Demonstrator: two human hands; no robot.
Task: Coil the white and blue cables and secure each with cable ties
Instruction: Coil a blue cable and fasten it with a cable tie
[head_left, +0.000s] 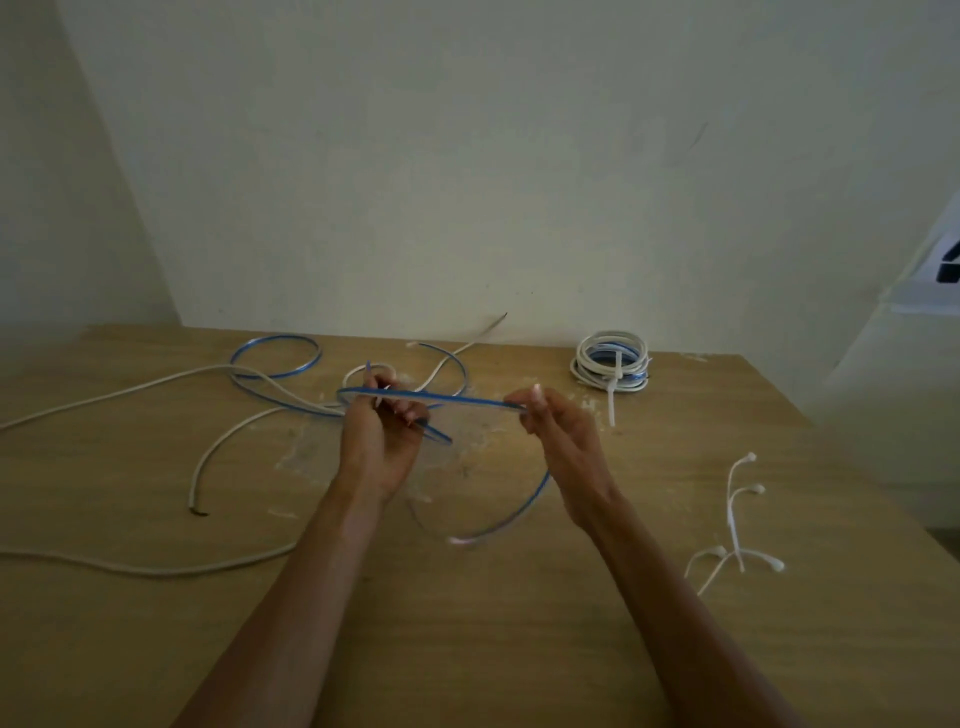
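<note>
- Above the middle of the wooden bench (519, 649), I see both hands raised and a little apart. A stretch of the blue cable (467, 400) runs almost level between them.
- The left hand (379, 436) has its fingers curled round the blue cable. A short end of the cable pokes out down and to the right of those fingers.
- The right hand (558, 441) pinches the same cable between thumb and fingertips. From there the cable drops in a blurred curve under the wrist, back toward the middle of the bench.
- The rest of the blue cable lies loose on the far left part of the bench. It forms one round loop near the wall and another arc behind the left hand.
- The white cable (156, 570) sprawls uncoiled over the left half of the bench and crosses the blue one in places (I cannot tell whether it is one length or two). One cut end lies left of the left forearm.
- At the far right, close to the wall, a coil (597, 347) of white and blue cable lies flat. It is bound by a white cable tie (613, 400) whose tail points toward me.
- A few loose ties (733, 519) lie scattered on the right side of the bench, well apart from the right hand.
</note>
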